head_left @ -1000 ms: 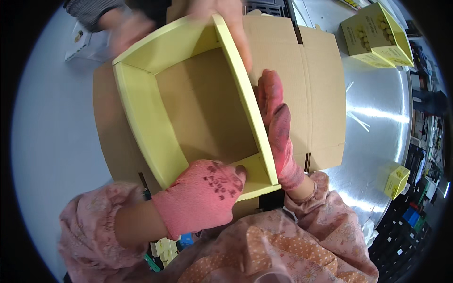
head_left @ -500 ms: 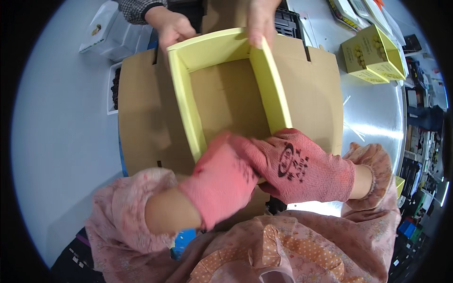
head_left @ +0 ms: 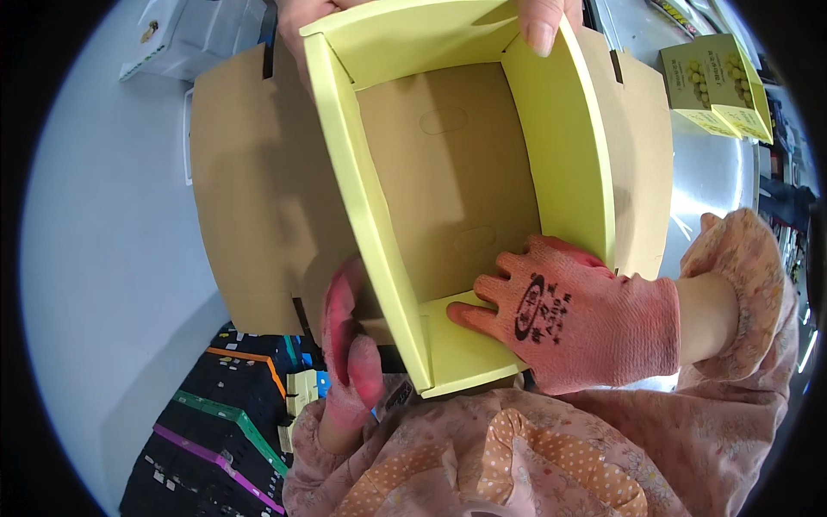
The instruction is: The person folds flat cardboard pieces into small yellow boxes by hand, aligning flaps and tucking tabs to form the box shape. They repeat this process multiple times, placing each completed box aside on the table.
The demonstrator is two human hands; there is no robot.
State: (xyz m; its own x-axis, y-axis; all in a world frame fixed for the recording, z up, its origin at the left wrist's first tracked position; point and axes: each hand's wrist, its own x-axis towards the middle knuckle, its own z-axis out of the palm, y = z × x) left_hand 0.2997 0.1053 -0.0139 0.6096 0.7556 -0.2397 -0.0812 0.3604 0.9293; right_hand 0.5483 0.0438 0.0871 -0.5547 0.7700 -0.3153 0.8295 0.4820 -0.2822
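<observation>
A pale grey work surface [head_left: 103, 258] fills the left of the frame, and a shiny metal table [head_left: 715, 181] is seen at the right. At the centre, a large yellow cardboard box [head_left: 379, 233] with a brown inside is held open above a flat brown cardboard sheet [head_left: 250, 198]. The box's long axis runs from the lower centre of the frame to the upper centre, away from the wearer. The right hand [head_left: 586, 323], in a pink-red work glove, is laid flat with fingers spread on the near yellow flap [head_left: 457, 358] at the lower centre, pressing it inward. The left hand [head_left: 349, 349], gloved the same, is seen edge-on just left of the box's near corner, cupped against the outside of the left wall; whether anything is gripped cannot be told. The right hand lies nearer the flap. At the top edge, another person's bare fingers [head_left: 543, 21] are hooked over the far wall of the box. A smaller yellow box [head_left: 715, 82] is set at the upper right, a white box [head_left: 185, 34] at the upper left, and black crates with coloured rims [head_left: 215, 431] at the lower left.
</observation>
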